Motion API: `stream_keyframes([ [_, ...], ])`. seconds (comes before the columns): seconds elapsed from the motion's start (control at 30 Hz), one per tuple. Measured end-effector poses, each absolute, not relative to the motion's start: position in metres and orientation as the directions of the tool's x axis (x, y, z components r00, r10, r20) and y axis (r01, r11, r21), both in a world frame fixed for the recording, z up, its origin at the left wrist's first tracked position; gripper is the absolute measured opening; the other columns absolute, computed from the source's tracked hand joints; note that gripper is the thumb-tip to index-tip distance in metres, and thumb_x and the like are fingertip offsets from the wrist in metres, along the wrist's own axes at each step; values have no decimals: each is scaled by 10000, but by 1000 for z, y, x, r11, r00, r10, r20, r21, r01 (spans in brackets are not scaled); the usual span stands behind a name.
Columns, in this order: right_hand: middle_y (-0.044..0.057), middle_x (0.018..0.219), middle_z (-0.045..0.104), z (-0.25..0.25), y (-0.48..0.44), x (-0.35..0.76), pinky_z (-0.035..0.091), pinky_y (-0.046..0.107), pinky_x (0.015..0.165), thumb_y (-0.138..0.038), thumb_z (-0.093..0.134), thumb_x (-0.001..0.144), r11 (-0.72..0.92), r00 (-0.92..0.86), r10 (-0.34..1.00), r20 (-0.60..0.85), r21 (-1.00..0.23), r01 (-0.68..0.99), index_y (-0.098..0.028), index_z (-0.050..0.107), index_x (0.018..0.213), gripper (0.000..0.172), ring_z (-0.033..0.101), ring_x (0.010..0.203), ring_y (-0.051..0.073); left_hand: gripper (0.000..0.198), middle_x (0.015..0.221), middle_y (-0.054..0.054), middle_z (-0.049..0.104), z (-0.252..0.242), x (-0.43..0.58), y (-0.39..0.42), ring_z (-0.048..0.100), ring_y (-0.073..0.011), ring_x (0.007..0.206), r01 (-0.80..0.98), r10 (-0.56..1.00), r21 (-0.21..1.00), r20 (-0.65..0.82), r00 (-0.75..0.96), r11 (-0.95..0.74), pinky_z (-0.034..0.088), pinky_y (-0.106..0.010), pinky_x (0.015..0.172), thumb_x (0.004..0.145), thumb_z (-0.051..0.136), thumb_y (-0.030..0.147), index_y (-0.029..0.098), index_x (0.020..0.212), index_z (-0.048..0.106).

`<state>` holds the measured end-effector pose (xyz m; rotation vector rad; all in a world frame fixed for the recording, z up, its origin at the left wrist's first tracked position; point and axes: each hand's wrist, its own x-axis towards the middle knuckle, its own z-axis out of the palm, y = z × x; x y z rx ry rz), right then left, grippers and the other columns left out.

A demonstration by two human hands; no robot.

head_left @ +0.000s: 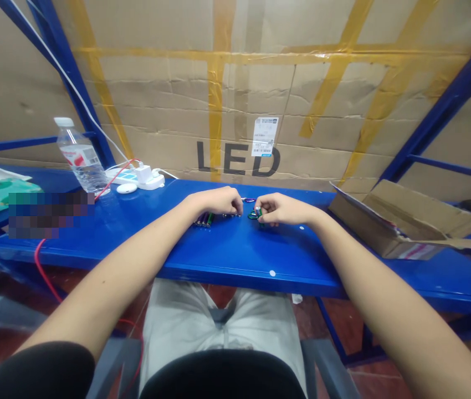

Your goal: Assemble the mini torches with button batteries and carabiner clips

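Note:
My left hand (224, 200) is over the blue table with its fingers curled down and closed. Small shiny metal bits show beneath its fingertips, but what they hold I cannot make out. Beside and under that hand lies a row of several slim, shiny tubes (204, 220), dark and green, with silver ends. My right hand (276, 209) pinches a small green metallic piece (260, 212) with a silver tip. A green ring (252, 215) sits right by its fingertips; whether they are joined I cannot tell. Just beyond, between both hands, lies a slim purple item (249, 199).
An open cardboard box (397, 221) stands at the right. On the left are a water bottle (81, 158), a power strip (136, 176) with chargers, a red cable (46, 271) and a tissue pack (0, 194). A large cardboard panel (156, 111) rises behind the blue table (235, 255).

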<state>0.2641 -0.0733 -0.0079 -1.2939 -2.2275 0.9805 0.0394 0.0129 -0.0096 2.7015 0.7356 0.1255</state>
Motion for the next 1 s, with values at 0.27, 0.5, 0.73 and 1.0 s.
stream_keyframes([
  [0.27,-24,645,618,-14,-75,253,500,236,532,-169,651,703,308,-504,863,-29,-761,572,-181,562,867,187,619,596,139,181,861,-28,754,-12,46,6,646,-162,743,479,504,299,8,864,-826,426,-247,669,769,665,247,202,898,783],
  [0.5,-7,689,642,-13,-75,253,533,254,558,-161,636,712,304,-506,862,-32,-766,566,-178,569,876,179,637,608,143,104,771,-16,702,-14,50,5,596,-143,694,439,474,316,42,879,-841,397,-240,624,729,668,228,166,801,711],
  [0.73,-16,673,633,-14,-74,255,536,263,574,-154,657,684,292,-518,855,-37,-790,540,-182,568,855,195,622,613,142,89,740,-14,713,-10,53,-3,609,-142,678,464,492,348,-7,870,-815,399,-243,608,719,670,199,159,769,732],
  [1.0,13,731,675,-14,-69,264,545,276,600,-147,640,679,276,-461,887,-24,-772,572,-169,617,887,210,641,646,157,159,886,-35,728,4,53,-18,641,-141,805,260,423,411,379,823,-874,466,-242,709,760,669,160,151,910,720],
])
